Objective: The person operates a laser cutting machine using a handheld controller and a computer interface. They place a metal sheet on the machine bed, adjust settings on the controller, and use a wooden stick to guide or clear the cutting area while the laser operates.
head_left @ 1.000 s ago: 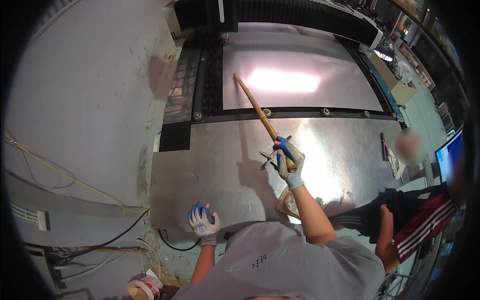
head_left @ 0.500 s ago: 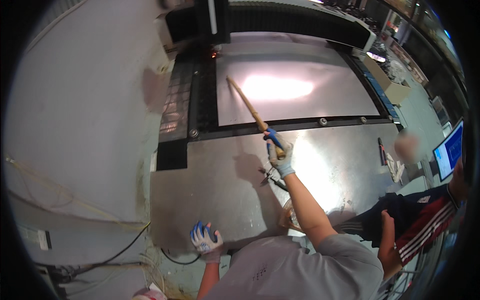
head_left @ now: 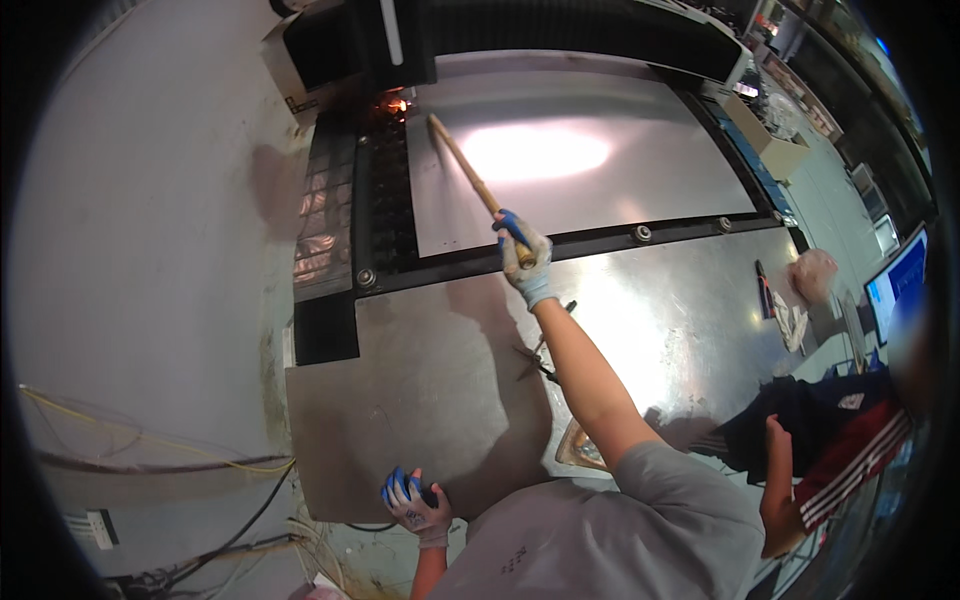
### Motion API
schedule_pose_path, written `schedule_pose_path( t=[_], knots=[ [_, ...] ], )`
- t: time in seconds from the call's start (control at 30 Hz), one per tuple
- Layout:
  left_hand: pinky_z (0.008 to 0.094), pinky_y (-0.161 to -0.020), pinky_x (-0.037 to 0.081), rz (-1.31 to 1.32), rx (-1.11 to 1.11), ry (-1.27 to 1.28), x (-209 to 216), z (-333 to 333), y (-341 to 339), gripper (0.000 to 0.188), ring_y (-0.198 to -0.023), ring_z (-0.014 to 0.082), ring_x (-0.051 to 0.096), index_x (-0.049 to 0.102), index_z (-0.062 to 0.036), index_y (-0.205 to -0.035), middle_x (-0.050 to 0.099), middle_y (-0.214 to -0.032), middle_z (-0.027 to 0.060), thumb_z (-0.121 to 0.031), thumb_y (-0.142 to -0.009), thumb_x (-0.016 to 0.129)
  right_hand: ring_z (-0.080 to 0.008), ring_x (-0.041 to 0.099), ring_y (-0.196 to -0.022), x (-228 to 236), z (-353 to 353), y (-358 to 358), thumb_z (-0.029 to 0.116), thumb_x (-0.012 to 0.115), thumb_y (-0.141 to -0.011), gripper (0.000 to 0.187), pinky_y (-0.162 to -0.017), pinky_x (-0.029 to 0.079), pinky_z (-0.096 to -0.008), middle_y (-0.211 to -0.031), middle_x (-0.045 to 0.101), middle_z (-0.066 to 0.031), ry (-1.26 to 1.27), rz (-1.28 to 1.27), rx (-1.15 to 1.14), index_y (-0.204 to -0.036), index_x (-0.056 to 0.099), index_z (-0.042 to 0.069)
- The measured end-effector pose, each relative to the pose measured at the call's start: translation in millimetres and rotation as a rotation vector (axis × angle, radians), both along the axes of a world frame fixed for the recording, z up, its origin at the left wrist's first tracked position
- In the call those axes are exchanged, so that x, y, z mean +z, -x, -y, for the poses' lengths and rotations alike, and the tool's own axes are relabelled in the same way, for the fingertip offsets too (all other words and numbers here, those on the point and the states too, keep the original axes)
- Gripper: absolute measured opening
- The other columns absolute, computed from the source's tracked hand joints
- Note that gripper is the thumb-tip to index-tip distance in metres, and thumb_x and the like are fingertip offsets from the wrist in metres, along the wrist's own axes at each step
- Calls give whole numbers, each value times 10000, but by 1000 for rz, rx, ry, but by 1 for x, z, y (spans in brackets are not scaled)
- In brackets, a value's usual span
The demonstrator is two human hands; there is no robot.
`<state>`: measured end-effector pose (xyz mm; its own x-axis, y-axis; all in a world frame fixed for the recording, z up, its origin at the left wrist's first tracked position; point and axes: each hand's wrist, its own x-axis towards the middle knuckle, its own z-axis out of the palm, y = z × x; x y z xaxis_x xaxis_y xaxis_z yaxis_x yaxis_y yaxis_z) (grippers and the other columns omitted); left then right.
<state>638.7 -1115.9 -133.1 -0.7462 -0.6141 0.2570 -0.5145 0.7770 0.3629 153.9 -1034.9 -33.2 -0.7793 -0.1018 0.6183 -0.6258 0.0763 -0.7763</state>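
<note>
My right hand, in a grey glove with blue fingers, is closed round the near end of a long bamboo stick. The stick reaches forward over a shiny metal sheet on the machine bed, its far tip near the sheet's far left corner. Whether that tip touches the sheet I cannot tell. Just beyond the tip, orange sparks glow under the dark machine head. My left hand, gloved the same way, rests with fingers spread on the near edge of the metal table.
Below my right forearm lies a dark hand tool, partly hidden. A shallow tray sits by the near edge. Red-and-black pliers and a pale glove lie at right. Another person's striped sleeve is close by, below a monitor.
My right hand and the stick have moved forward and left, bringing the tip closer to the machine head. The sparks look larger. My left hand stays at the table edge.
</note>
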Motion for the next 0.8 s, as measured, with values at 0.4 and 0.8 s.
schedule_pose_path(
  t=[0.4,0.8],
  knots=[
    [623,-1165,355,22,-18,8,4,1,0,464,-1317,438,533,692,-53,-1214,595,-1376,238,-435,-983,566,-142,718,-878,-1,-12,-8,91,633,-1026,239,-823,561,-290,-978,783,-108,5,10,-16,-1215,752,4],
    [608,-1196,343,15,10,-8,-2,-1,-1,443,-1339,410,533,711,-77,-1206,593,-1405,198,-357,-867,654,-288,785,-924,27,-133,-162,84,644,-942,254,-853,608,-371,-1097,781,-218,-160,-2,15,-1128,770,-34]
  ],
)
